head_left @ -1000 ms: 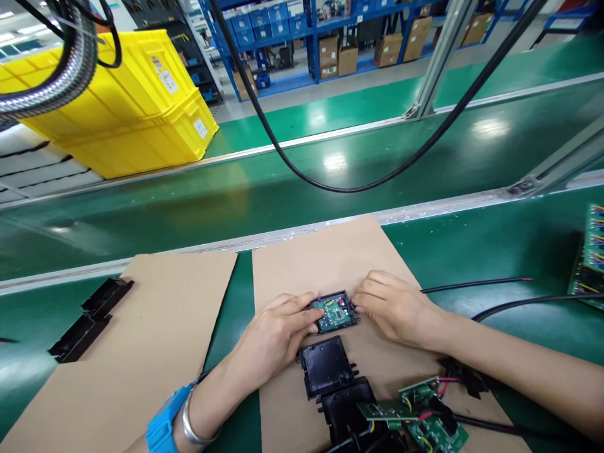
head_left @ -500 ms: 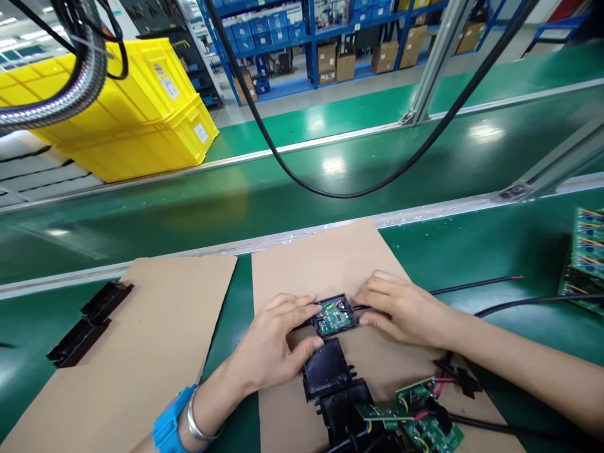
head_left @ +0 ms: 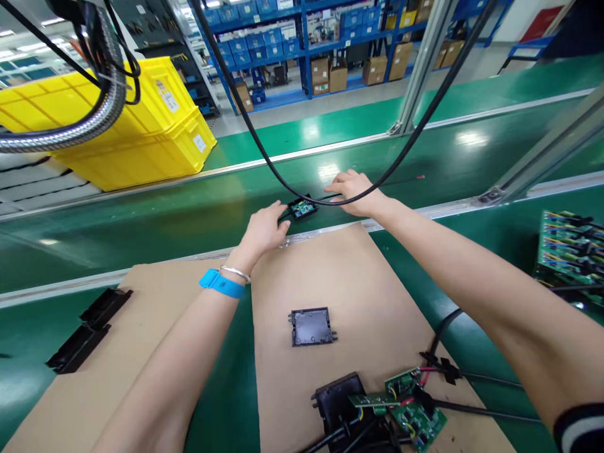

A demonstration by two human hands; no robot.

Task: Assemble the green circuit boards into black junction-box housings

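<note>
A green circuit board in a small black case (head_left: 302,207) is over the green surface beyond the metal rail, with black cables at both ends. My left hand (head_left: 265,228) has its thumb and fingers around the cable at the case's left end. My right hand (head_left: 355,191) is at the cable on the right side, its fingers partly stretched along it. Nearer me, an empty black case half (head_left: 311,326) lies on the cardboard sheet (head_left: 325,270). Below it are another black case (head_left: 340,402) and green circuit boards with wires (head_left: 415,418).
Two black case parts (head_left: 89,330) lie on the left cardboard (head_left: 155,314). Stacked circuit boards (head_left: 573,248) stand at right. A black cable (head_left: 264,148) loops down in front of my hands. Yellow crates (head_left: 141,138) stand back left; a metal post (head_left: 419,82) rises behind.
Both hands have moved forward with the cased circuit board, from the cardboard to beyond the rail. The empty case half lying on the cardboard is now uncovered, farther from the other case.
</note>
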